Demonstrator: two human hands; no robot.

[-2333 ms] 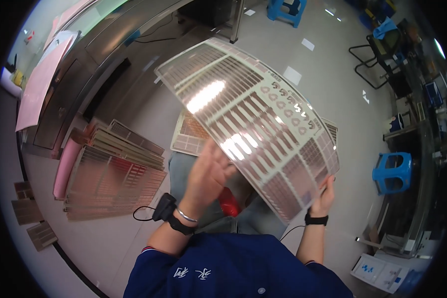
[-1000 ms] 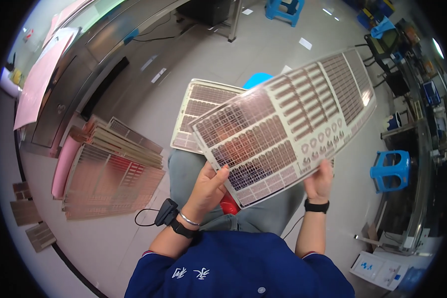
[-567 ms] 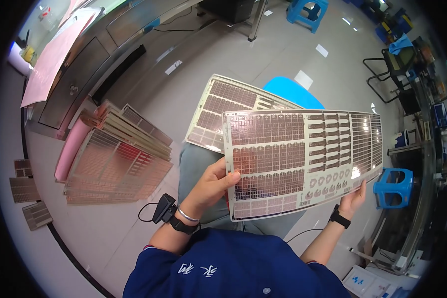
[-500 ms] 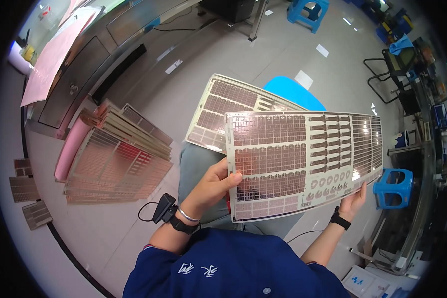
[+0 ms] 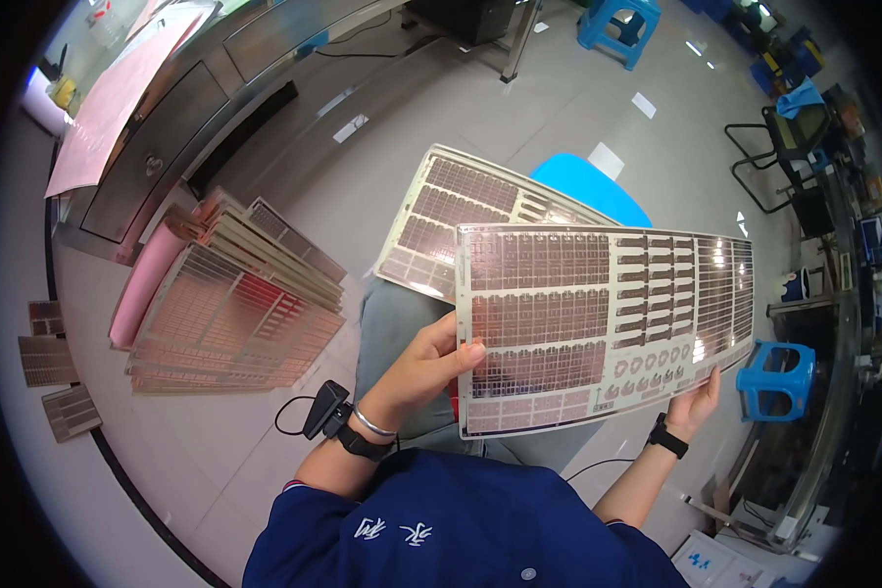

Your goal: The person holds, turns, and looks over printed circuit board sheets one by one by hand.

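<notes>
Held up in front of my lap is a large, thin rectangular panel point(image 5: 598, 328) with a pale frame and brownish grid patterns, a column of dark slotted shapes and rows of small rounded figures. My left hand point(image 5: 437, 358) grips its left edge, thumb on the face and fingers behind. At the lower right edge, my right hand point(image 5: 696, 400) grips it from below; its fingertips are partly hidden by the panel. A similar stack of panels point(image 5: 446, 214) lies behind, partly over my knee and a blue stool top point(image 5: 590, 186), touched by neither hand.
On the floor at left, more panels point(image 5: 235, 318) lean in a stack beside a pink roll point(image 5: 147, 284). A metal desk point(image 5: 152, 162) stands at the upper left. Blue stools point(image 5: 776, 380) are at right and far back. Small panels point(image 5: 49, 361) rest along the left wall.
The view has shifted slightly, so most surroundings sit a little further right. Both hands keep their hold on the panel, which stays almost in place.
</notes>
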